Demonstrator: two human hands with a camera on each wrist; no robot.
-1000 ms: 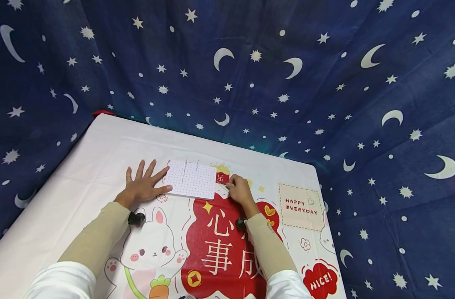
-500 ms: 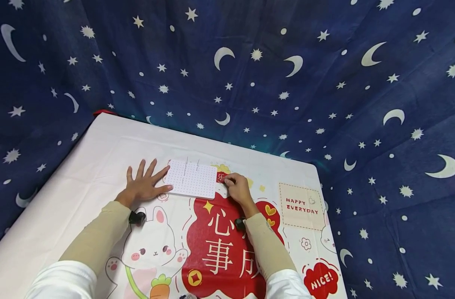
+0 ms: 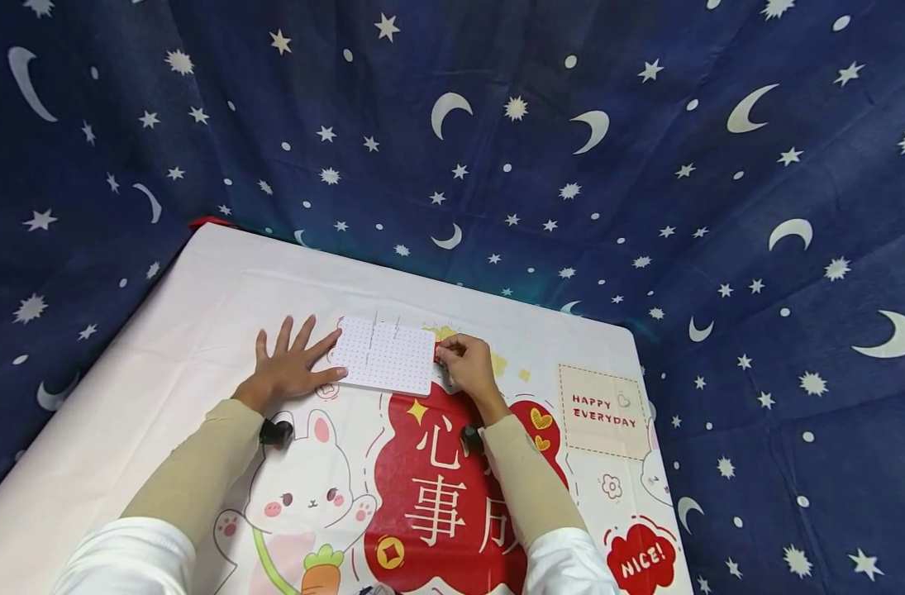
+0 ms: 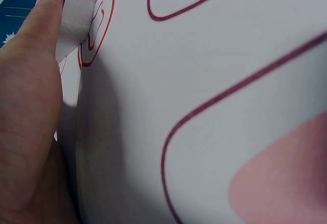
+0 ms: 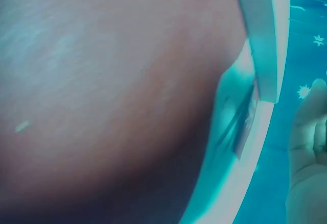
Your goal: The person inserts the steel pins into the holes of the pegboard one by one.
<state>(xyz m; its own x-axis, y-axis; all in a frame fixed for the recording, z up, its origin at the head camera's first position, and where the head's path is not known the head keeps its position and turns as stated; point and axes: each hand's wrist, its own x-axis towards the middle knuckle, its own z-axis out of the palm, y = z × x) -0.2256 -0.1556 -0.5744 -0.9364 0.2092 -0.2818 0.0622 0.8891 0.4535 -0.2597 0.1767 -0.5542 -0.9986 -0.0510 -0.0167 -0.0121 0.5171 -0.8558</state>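
A white block with a grid of dots on top lies on the printed tablecloth. Several thin wire-like pieces stick up from its left half. My left hand rests spread out on the cloth at the block's left, its thumb and forefinger along that side. In the left wrist view the thumb tip overlaps the block. My right hand is bent low beside the block's right edge, thumb and forefinger close together; I cannot tell whether they pinch anything. Thin dark strands lie beside the block in the right wrist view.
The tablecloth carries a rabbit, red patches with characters, and a "HAPPY EVERYDAY" square. A blue curtain with stars and moons hangs behind and at both sides. Dark wrist cameras are strapped to both wrists.
My right hand has shifted a little up and left, its fingertips now closer to the block's right edge. The left hand and block keep their places; the head view has shifted slightly.
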